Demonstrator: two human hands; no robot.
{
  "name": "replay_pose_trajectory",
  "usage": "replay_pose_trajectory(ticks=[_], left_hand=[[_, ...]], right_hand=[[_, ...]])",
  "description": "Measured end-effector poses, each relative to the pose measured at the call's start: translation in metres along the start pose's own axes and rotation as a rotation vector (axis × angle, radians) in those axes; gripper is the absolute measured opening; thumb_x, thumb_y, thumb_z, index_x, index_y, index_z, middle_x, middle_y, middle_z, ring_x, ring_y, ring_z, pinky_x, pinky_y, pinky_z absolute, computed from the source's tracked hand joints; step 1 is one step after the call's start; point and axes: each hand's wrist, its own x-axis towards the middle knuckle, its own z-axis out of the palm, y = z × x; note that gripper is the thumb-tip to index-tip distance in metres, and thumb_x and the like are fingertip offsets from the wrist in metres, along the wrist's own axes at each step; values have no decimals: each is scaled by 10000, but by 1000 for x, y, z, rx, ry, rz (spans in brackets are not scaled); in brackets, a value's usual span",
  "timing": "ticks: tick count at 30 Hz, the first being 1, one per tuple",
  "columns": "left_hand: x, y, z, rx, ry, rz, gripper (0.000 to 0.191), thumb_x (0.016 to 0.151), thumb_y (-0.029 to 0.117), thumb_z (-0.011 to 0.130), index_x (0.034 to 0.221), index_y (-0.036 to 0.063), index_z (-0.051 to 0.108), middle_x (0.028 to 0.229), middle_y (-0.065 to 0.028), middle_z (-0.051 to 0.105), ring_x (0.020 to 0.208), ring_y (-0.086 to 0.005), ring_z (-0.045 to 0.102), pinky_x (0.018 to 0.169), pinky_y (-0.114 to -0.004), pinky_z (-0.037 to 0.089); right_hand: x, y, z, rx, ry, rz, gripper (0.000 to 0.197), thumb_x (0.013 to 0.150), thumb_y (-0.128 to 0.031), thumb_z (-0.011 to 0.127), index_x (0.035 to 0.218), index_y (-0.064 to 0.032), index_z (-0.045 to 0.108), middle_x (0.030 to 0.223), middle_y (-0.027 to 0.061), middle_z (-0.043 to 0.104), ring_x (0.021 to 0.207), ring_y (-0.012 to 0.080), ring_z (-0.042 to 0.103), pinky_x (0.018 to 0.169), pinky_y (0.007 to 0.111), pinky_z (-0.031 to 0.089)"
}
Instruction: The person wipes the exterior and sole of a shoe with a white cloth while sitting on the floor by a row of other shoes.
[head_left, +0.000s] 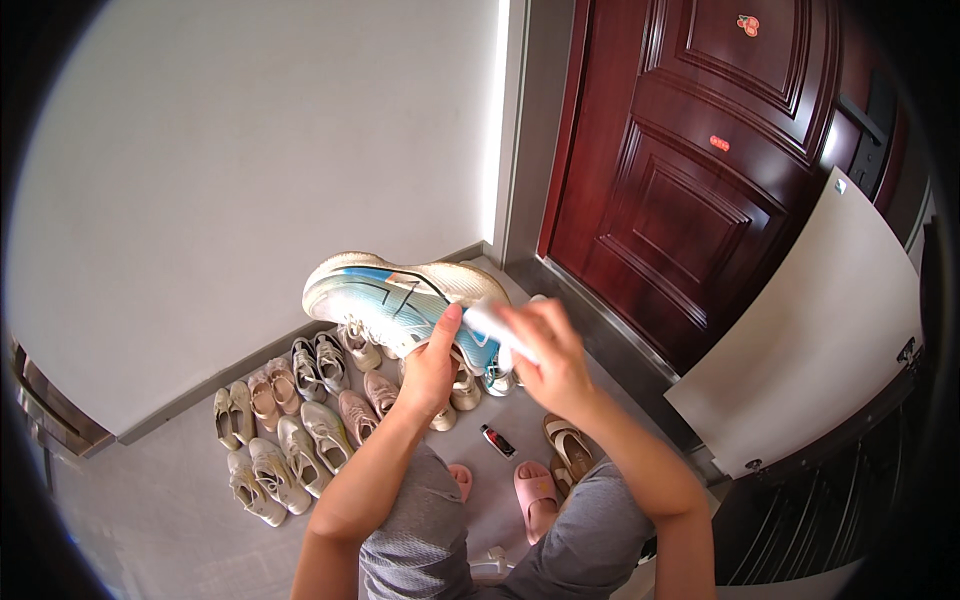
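A light blue and white running shoe (390, 292) lies on its side in the air, its sole turned up and away from me. My left hand (433, 367) grips it near the heel opening, with the thumb along the upper. In my right hand (551, 360), somewhat blurred, is a white cloth or wipe (491, 324), pressed against the heel end of the shoe. My right fingers partly hide that end. Below the hands, a small dark tube or bottle with a red part (498, 441) lies on the floor.
Rows of shoes (301, 450) stand on the grey floor at left, by the wall. Brown-and-white sandals (568, 446) lie right of my pink slippers (535, 487). A dark red panelled door (682, 187) is ahead; an open white cabinet door (817, 330) stands at right.
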Motion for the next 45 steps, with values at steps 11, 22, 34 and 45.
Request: replay_pose_trajectory(ticks=[11,22,34,45], left_hand=[[9,5,-4,-491,-106,-190,353,997,326,574,1194,34,579,1107,-88,672,1033,-222,646,946,-389,513],[-2,10,-2,-655,-219,-288,488,963,513,565,1146,65,632,1092,-110,696,997,-256,674,891,-398,560],[6,5,-8,-807,-264,-305,516,971,509,552,1145,29,630,1085,-113,699,1001,-259,677,922,-408,549],[7,12,-3,-741,-185,-269,423,977,461,568,1116,66,635,1055,-103,704,984,-235,683,904,-381,558]], right_hand=[[-11,-20,15,113,-171,-100,585,807,14,658,1369,-117,561,1102,130,547,938,293,631,798,388,548],[-13,-28,32,102,-44,-101,684,767,34,670,1411,-147,533,1053,127,527,883,277,605,750,380,540],[-13,-18,37,50,51,36,655,790,45,659,1399,-159,534,1085,137,522,897,309,610,742,399,532],[-12,-5,33,84,55,58,661,788,75,635,1409,-117,512,1120,171,518,961,318,597,799,393,526]])
